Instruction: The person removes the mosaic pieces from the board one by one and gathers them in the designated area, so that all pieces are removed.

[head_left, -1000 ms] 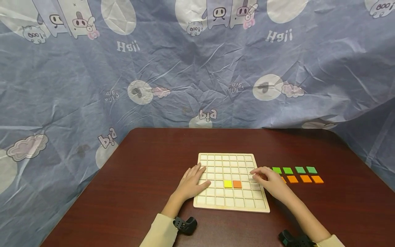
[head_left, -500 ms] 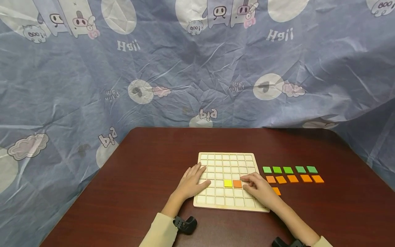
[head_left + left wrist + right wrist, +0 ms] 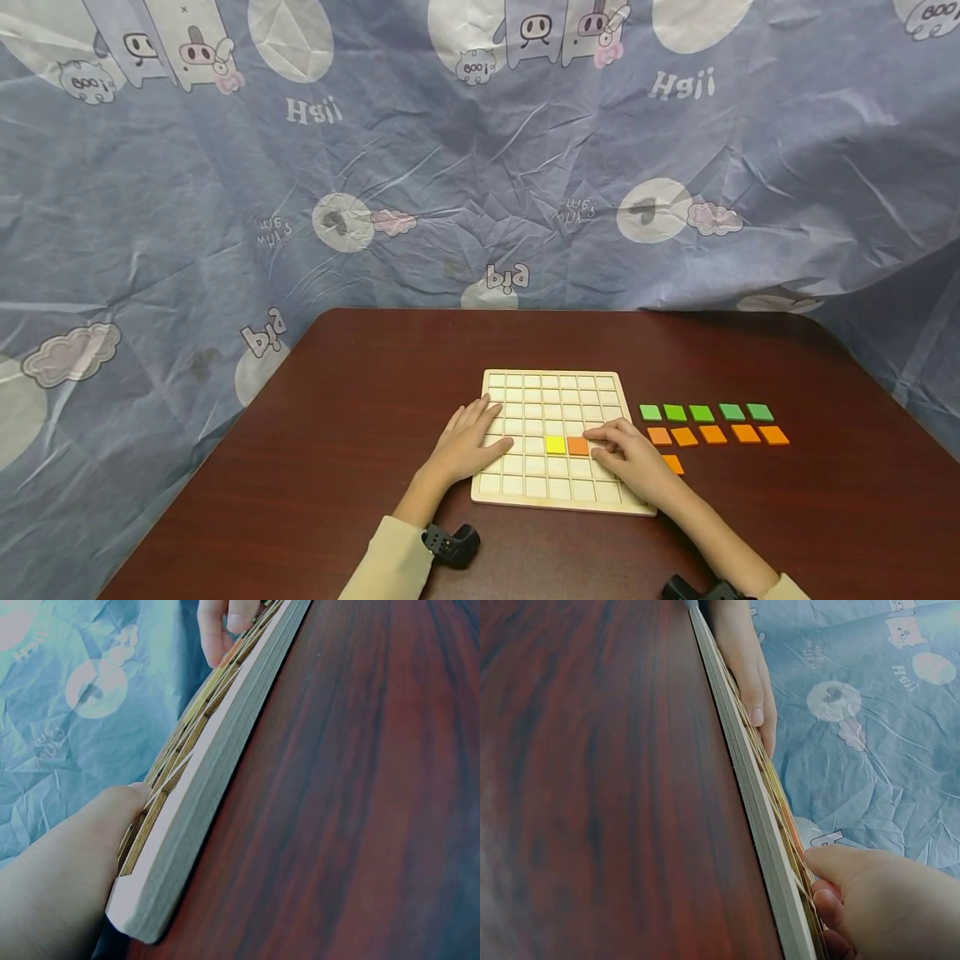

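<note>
Grid board [image 3: 553, 392] on counter [image 3: 360, 433]: yellow tile [image 3: 555, 445] and orange tile [image 3: 577, 446] seated. Right hand [image 3: 628, 457] curled, setting a tile beside them, apparently; left hand [image 3: 467, 442] flat, steadying. Eleven tiles [image 3: 712, 423] unplaced.

Makeshift recording set, crumpled cartoon-pig sheet [image 3: 450, 167] hung as backdrop, dark wooden table [image 3: 337, 467]

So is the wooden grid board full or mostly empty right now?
Mostly empty: the board shows only a yellow tile and an orange tile.
</note>
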The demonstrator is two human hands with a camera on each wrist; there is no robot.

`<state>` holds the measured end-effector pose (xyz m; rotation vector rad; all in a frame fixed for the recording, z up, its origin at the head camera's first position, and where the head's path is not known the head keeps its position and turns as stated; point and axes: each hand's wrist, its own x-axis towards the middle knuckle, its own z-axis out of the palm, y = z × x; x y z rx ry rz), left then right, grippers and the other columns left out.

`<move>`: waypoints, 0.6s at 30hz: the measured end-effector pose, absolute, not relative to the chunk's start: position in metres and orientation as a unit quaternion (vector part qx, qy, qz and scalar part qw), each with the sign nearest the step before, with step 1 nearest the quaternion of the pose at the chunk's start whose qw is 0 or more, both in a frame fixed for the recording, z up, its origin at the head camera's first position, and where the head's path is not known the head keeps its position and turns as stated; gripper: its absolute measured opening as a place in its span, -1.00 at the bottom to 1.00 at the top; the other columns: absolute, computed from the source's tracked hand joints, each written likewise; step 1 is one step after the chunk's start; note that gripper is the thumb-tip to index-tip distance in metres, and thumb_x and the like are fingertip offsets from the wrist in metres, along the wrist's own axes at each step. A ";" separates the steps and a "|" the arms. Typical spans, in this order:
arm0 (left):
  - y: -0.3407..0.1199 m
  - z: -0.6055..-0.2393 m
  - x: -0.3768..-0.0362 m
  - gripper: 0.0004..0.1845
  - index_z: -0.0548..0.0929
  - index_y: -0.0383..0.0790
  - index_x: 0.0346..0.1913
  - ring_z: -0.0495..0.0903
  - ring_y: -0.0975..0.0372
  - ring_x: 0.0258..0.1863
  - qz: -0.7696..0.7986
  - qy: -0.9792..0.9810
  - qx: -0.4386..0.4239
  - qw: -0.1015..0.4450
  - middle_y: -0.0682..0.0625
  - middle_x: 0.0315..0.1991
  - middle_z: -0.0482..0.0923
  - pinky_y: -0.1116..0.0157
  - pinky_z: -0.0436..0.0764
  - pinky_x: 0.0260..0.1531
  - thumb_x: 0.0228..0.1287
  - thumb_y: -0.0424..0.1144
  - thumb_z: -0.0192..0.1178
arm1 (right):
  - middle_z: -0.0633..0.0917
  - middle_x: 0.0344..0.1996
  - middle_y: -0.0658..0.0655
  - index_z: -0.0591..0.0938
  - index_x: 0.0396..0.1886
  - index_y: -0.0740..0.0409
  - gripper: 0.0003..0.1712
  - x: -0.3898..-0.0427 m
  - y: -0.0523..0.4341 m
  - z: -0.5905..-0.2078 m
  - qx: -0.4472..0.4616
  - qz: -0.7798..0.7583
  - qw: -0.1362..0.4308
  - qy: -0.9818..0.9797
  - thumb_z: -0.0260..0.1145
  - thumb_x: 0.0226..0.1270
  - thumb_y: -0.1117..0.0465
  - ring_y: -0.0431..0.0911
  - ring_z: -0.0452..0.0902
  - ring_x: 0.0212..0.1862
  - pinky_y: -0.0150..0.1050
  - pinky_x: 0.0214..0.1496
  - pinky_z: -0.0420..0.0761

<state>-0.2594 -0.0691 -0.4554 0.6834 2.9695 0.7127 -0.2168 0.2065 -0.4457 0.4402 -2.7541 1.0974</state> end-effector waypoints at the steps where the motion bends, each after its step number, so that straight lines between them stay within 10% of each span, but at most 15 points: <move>1: -0.069 -0.455 -0.259 -0.30 0.13 0.02 0.38 -0.02 0.09 0.42 0.228 0.949 0.218 0.006 -0.01 0.44 -0.06 0.06 -0.07 0.39 0.24 0.26 -0.16 | 0.53 -0.22 -0.01 0.63 -0.08 0.04 -0.73 -0.217 0.206 -0.445 0.146 0.364 0.071 -0.917 0.26 0.19 0.19 -0.35 0.32 -0.35 -0.46 -0.35 0.37; 18: -0.069 -0.457 -0.260 -0.29 0.12 0.04 0.38 -0.03 0.11 0.42 0.228 0.949 0.215 0.005 0.00 0.44 -0.07 0.07 -0.08 0.40 0.23 0.27 -0.16 | 0.50 -0.20 -0.01 0.63 -0.12 -0.02 -0.77 -0.217 0.207 -0.447 0.158 0.346 0.068 -0.922 0.23 0.21 0.22 -0.34 0.33 -0.34 -0.44 -0.33 0.39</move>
